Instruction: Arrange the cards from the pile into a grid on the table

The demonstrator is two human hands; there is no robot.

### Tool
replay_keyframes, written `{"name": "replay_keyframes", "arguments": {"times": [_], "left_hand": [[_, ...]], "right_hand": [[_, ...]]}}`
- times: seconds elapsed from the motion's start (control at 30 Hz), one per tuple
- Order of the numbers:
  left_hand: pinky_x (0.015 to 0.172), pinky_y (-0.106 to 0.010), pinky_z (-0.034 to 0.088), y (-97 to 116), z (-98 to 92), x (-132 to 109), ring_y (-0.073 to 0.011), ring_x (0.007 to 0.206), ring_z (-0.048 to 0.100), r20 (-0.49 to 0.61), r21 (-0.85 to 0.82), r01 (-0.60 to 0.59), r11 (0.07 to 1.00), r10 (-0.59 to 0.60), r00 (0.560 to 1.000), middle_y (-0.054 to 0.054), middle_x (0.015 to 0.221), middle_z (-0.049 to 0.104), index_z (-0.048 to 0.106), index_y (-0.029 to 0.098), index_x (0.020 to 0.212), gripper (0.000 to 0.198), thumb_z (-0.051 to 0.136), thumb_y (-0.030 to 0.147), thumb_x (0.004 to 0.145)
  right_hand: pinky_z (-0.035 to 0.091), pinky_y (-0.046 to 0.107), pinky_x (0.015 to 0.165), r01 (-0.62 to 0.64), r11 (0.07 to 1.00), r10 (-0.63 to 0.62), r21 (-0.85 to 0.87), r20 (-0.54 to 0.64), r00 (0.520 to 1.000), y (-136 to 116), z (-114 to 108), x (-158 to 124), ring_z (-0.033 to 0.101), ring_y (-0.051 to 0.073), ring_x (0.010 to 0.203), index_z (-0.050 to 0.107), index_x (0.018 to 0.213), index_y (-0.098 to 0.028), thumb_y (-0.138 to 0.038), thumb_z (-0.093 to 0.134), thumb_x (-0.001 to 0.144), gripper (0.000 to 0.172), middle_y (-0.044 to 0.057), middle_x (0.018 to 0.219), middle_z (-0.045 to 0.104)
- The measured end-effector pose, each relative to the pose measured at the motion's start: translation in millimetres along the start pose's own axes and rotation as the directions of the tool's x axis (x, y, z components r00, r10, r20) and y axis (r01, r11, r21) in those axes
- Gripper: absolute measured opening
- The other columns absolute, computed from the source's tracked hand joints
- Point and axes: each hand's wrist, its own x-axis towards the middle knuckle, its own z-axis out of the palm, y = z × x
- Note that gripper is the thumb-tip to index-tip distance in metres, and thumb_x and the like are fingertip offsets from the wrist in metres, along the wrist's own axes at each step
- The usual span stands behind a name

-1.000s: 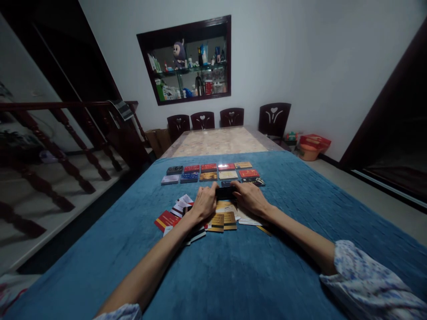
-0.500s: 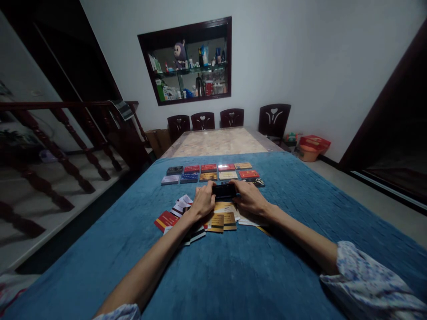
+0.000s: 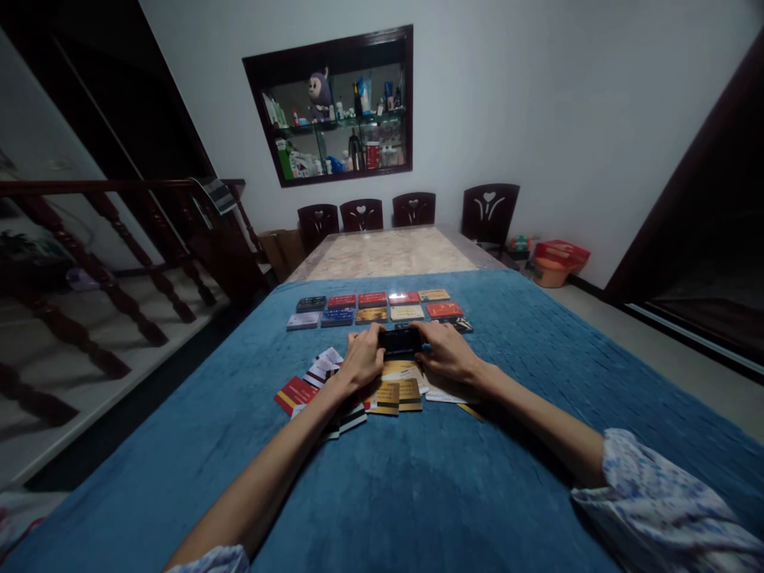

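Note:
Between my two hands is a black card (image 3: 399,342), or a thin stack of them; I cannot tell which. My left hand (image 3: 364,358) is closed on its left end, and my right hand (image 3: 445,348) grips the right end. Below and beside the hands lie loose cards, overlapping: gold cards (image 3: 387,398), a red card (image 3: 296,393), white cards (image 3: 325,366) and others partly under my wrists. Just beyond my fingers stand two rows of card piles, among them a blue pile (image 3: 337,318), a cream pile (image 3: 407,313) and a red pile (image 3: 444,310).
A blue cloth (image 3: 227,454) covers the near part of the table; its stone-patterned top (image 3: 394,253) shows beyond. Several dark chairs (image 3: 414,209) stand at the far wall. To the left runs a wooden railing (image 3: 107,231); an orange bucket (image 3: 550,272) sits on the floor at right.
The view has shifted very slightly. Both hands keep hold of the black card in about the same place, and the piles and loose cards lie as before.

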Motion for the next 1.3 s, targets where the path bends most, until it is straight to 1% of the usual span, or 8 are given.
{"name": "replay_keyframes", "arguments": {"times": [0.3, 0.43, 0.57, 0.7, 0.83, 0.97, 1.1, 1.3], "left_hand": [[0.091, -0.040, 0.042, -0.8, 0.6, 1.2, -0.0222, 0.083, 0.064, -0.071, -0.040, 0.010, 0.999, -0.013, 0.997, -0.003, 0.080, 0.066, 0.054, 0.018, 0.102, 0.022, 0.056, 0.009, 0.082], [0.082, -0.034, 0.044, -1.6, 1.0, 1.4, -0.0204, 0.080, 0.065, -0.096, -0.115, 0.032, 0.993, -0.043, 0.994, -0.003, 0.082, 0.067, 0.053, 0.019, 0.095, 0.012, 0.055, 0.012, 0.086], [0.080, -0.032, 0.044, -3.2, 2.6, 0.4, -0.0198, 0.079, 0.065, -0.079, -0.127, 0.041, 0.991, -0.051, 0.996, -0.003, 0.083, 0.068, 0.054, 0.019, 0.089, 0.006, 0.057, 0.014, 0.087], [0.083, -0.033, 0.043, -3.2, 4.2, -0.3, -0.0205, 0.083, 0.064, -0.043, -0.048, 0.033, 0.998, -0.035, 0.998, -0.004, 0.084, 0.070, 0.057, 0.018, 0.084, 0.005, 0.057, 0.014, 0.087], [0.085, -0.035, 0.043, -1.7, 5.9, -0.8, -0.0222, 0.086, 0.064, -0.016, 0.012, 0.017, 1.000, -0.017, 1.000, -0.007, 0.086, 0.071, 0.064, 0.016, 0.085, 0.008, 0.056, 0.013, 0.086], [0.084, -0.035, 0.045, -0.3, 7.1, -1.6, -0.0227, 0.086, 0.065, -0.006, 0.007, -0.007, 1.000, 0.007, 1.000, -0.009, 0.089, 0.072, 0.070, 0.015, 0.091, 0.016, 0.054, 0.014, 0.087], [0.083, -0.035, 0.046, 0.4, 5.4, -1.3, -0.0227, 0.087, 0.065, 0.008, -0.004, -0.001, 1.000, 0.001, 1.000, -0.009, 0.091, 0.073, 0.072, 0.015, 0.089, 0.017, 0.055, 0.015, 0.087], [0.089, -0.036, 0.046, 2.1, -1.6, 1.3, -0.0226, 0.093, 0.064, -0.066, -0.069, 0.003, 0.998, -0.008, 0.998, -0.005, 0.090, 0.073, 0.069, 0.018, 0.086, 0.008, 0.062, 0.015, 0.084]], "right_hand": [[0.042, 0.033, 0.078, 0.024, 0.992, -0.012, 0.123, -0.093, 0.996, 0.5, -4.3, 0.8, 0.061, 0.022, 0.089, 0.056, 0.129, -0.020, -0.003, 0.061, 0.072, 0.060, 0.006, 0.096, 0.070], [0.047, 0.035, 0.081, 0.102, 0.970, -0.073, 0.220, -0.137, 0.988, 3.9, -3.5, 2.6, 0.062, 0.021, 0.091, 0.053, 0.137, -0.025, 0.001, 0.058, 0.074, 0.068, 0.006, 0.104, 0.070], [0.050, 0.039, 0.088, 0.164, 0.952, -0.119, 0.258, -0.182, 0.976, 3.6, -1.2, 5.6, 0.062, 0.023, 0.102, 0.053, 0.140, -0.030, 0.001, 0.054, 0.080, 0.067, 0.007, 0.118, 0.068], [0.051, 0.039, 0.088, 0.189, 0.947, -0.129, 0.261, -0.229, 0.965, -1.5, -0.4, 9.5, 0.062, 0.023, 0.101, 0.055, 0.139, -0.030, -0.003, 0.051, 0.085, 0.060, 0.008, 0.117, 0.068], [0.050, 0.037, 0.085, 0.144, 0.940, -0.051, 0.310, -0.290, 0.956, -9.0, 2.7, 12.6, 0.062, 0.022, 0.092, 0.057, 0.135, -0.026, -0.010, 0.052, 0.088, 0.050, 0.007, 0.101, 0.069], [0.049, 0.033, 0.084, 0.014, 0.935, 0.089, 0.354, -0.271, 0.958, -15.8, 10.0, 13.2, 0.061, 0.021, 0.090, 0.067, 0.108, -0.020, -0.017, 0.053, 0.090, 0.023, 0.007, 0.095, 0.067], [0.046, 0.030, 0.077, -0.053, 0.956, 0.115, 0.288, -0.201, 0.973, -18.6, 15.7, 12.3, 0.058, 0.020, 0.084, 0.069, 0.090, -0.018, -0.020, 0.053, 0.093, 0.016, 0.007, 0.089, 0.065], [0.040, 0.033, 0.077, -0.013, 0.996, 0.030, 0.086, -0.194, 0.981, -12.7, 5.6, 10.7, 0.053, 0.024, 0.087, 0.072, 0.098, -0.020, -0.020, 0.052, 0.095, 0.020, 0.008, 0.086, 0.070]]}}
